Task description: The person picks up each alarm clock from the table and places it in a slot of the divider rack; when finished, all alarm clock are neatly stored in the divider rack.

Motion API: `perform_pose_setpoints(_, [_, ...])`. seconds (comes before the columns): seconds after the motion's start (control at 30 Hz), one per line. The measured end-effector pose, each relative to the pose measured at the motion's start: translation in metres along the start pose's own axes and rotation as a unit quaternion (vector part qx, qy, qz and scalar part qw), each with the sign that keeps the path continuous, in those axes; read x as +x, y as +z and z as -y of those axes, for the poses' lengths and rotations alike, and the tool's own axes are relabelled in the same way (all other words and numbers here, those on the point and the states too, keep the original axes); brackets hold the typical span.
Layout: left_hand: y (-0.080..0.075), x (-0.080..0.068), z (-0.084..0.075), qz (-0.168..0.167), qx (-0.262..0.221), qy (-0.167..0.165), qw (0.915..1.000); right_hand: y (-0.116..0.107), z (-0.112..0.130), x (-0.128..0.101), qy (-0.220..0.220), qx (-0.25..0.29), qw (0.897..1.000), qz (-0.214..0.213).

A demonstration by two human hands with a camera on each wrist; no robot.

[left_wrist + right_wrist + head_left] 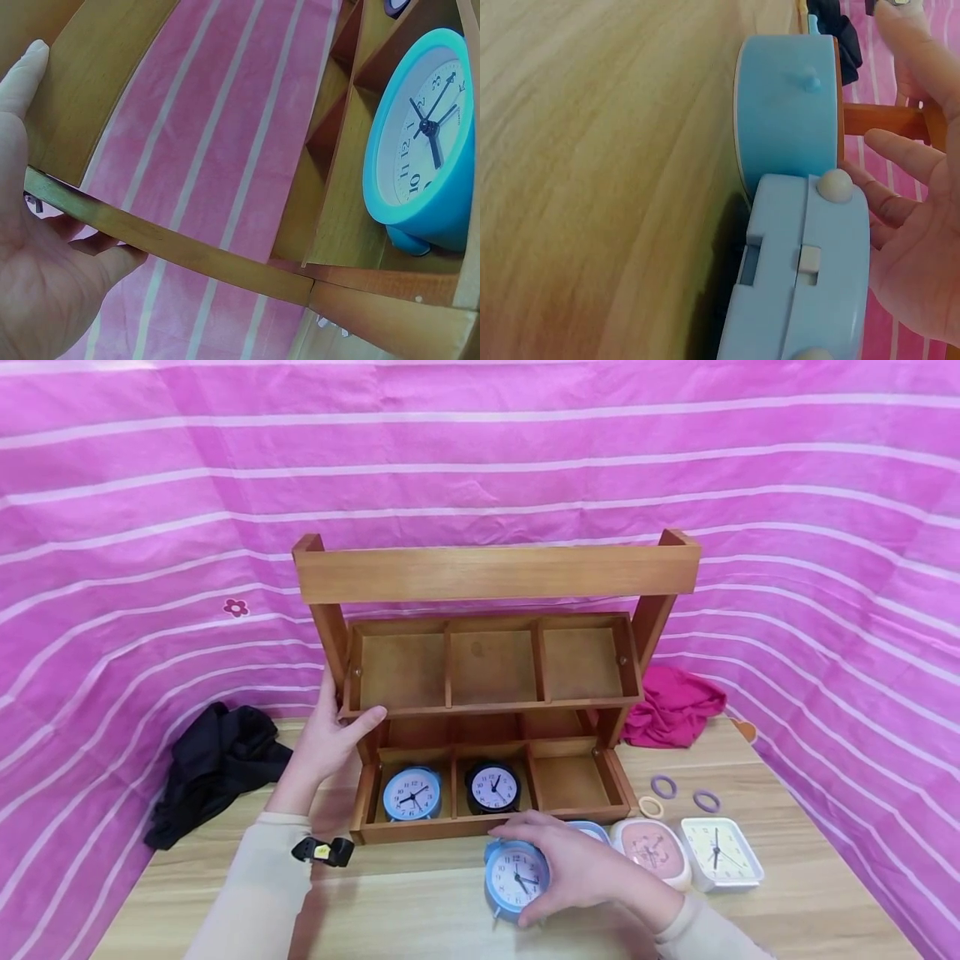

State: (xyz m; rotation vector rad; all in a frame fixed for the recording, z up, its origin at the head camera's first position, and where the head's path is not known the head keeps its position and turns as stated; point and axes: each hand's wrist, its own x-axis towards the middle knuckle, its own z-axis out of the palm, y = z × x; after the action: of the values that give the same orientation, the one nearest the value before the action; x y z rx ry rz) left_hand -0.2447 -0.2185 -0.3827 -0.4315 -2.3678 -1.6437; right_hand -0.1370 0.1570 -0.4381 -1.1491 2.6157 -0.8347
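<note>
My left hand (327,739) grips the left side of a brown wooden two-tier shelf (495,575), thumb in front and fingers behind the side piece (172,244). In the head view my right hand (573,860) is at a round blue alarm clock (512,878) on the table, thumb and fingers spread about its right side. The right wrist view shows those fingers loosely extended over this blue clock (787,112), not closed on it. A light-blue clock (810,262) lies beside it, mostly hidden by my hand in the head view.
The lower tier holds a blue clock (412,794) at left and a black clock (492,787) in the middle. A pink clock (651,852), a white clock (722,853) and several rings (663,787) lie right. Black cloth (217,768) and pink cloth (675,706) flank the shelf.
</note>
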Motion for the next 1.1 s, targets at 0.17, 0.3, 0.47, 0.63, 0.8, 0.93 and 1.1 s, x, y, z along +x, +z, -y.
perform_pose_setpoints(0.17, [-0.001, 0.000, 0.001, 0.000, -0.001, 0.010, 1.0000, 0.005, 0.004, 0.000, 0.007, -0.028, 0.999, 0.025])
perform_pose_setpoints(0.3, [-0.001, 0.000, 0.001, -0.002, 0.003, 0.012, 0.9999, 0.008, 0.005, 0.001, 0.011, -0.057, 0.998, 0.030])
perform_pose_setpoints(0.47, [-0.001, 0.000, 0.001, -0.003, 0.006, 0.008, 0.9999, 0.010, 0.005, 0.002, 0.026, -0.063, 0.997, 0.022])
perform_pose_setpoints(0.63, [-0.002, 0.000, 0.002, -0.001, 0.006, 0.003, 1.0000, 0.012, 0.005, 0.004, 0.034, -0.060, 0.997, 0.021])
perform_pose_setpoints(0.8, [-0.002, 0.000, 0.002, -0.002, 0.008, 0.003, 1.0000, 0.012, 0.005, 0.005, 0.045, -0.058, 0.997, 0.027])
perform_pose_setpoints(0.93, [-0.001, 0.000, 0.002, 0.000, 0.008, 0.003, 1.0000, 0.012, 0.005, 0.004, 0.040, -0.064, 0.997, 0.025])
perform_pose_setpoints(1.1, [-0.001, 0.000, 0.002, -0.001, 0.012, -0.004, 0.9999, 0.011, 0.004, 0.005, 0.033, -0.066, 0.997, 0.025])
